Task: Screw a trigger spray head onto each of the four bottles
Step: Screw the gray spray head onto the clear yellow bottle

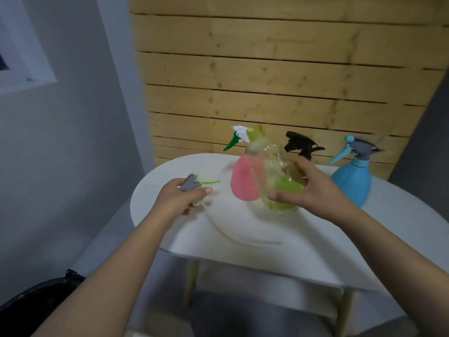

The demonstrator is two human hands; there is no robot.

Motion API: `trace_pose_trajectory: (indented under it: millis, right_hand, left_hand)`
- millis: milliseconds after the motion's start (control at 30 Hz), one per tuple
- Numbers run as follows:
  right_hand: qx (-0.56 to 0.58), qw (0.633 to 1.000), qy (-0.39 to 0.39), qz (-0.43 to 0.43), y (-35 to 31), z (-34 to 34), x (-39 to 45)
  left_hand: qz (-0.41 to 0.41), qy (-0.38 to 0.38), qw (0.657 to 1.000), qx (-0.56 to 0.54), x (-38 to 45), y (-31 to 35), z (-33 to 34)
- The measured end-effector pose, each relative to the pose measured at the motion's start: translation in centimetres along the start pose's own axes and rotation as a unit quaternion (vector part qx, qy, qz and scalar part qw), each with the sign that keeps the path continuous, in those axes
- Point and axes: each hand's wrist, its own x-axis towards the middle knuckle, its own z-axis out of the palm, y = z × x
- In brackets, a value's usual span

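My right hand [308,188] grips a clear yellow-green bottle [274,171], tilted and blurred, its open neck bare and pointing up-left. My left hand [179,198] holds a grey and light-green trigger spray head [193,183] just above the white table [243,229], its dip tube trailing down over the tabletop. Behind the green bottle stands a pink bottle [243,181] with a white and green spray head [237,137]. A black spray head [301,143] shows behind my right hand; its bottle is hidden. At the right stands a blue bottle [352,181] with a blue-grey spray head [357,148].
The small white table stands against a wall of wooden planks [267,81]. A grey wall and a window frame [24,57] lie to the left. A dark round object [36,305] sits on the floor at lower left.
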Motion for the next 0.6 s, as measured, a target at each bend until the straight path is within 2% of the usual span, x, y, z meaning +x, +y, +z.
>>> trace_pose_trajectory:
  millis: [133,300,600]
  right_hand:
    - [-0.011,1.0,0.004,0.012,1.9,-3.4,-1.6]
    - [-0.044,0.997,-0.035,0.051,4.8,-5.2,-3.4]
    - [-0.132,0.99,-0.02,0.047,7.5,-6.3,-4.0]
  left_hand:
    - [0.016,0.036,0.997,-0.072,-0.3,0.8,1.4]
    - [0.038,0.067,0.989,-0.126,-0.4,1.2,2.5]
    - [0.049,0.076,0.973,-0.213,-0.2,1.4,4.7]
